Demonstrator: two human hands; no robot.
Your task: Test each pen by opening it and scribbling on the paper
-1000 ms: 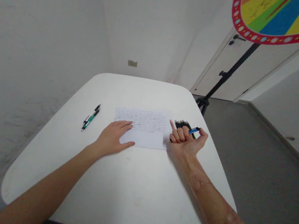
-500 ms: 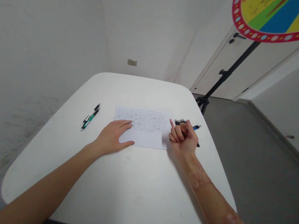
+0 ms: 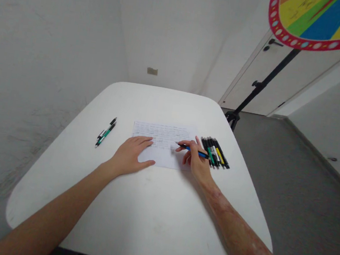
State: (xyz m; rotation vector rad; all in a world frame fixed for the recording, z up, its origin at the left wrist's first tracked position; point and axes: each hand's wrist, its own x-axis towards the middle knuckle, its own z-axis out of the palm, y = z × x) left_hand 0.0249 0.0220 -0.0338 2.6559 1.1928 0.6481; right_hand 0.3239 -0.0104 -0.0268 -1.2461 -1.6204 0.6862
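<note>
A sheet of paper (image 3: 162,158) lies on the white table, its upper part covered in lines of handwriting. My left hand (image 3: 130,154) rests flat on the sheet's left side, fingers stretched out and thumb apart. Over the right part of the paper, my right hand (image 3: 196,158) grips a blue and black pen (image 3: 201,153), its tip pointing left toward the written lines. Whether the tip touches the paper I cannot tell. Just right of that hand lies a row of several pens (image 3: 217,152), mostly black with green, white and yellow parts.
Two pens (image 3: 105,133) lie at the left of the white table (image 3: 153,209). Beyond its right edge, a colourful wheel (image 3: 321,22) stands on a black stand (image 3: 265,83) in front of a door. Walls rise behind and to the left.
My right hand has moved left over the paper and turned, bringing the pen's tip toward the writing. The row of pens beside it now shows fully. My left hand stays on the sheet.
</note>
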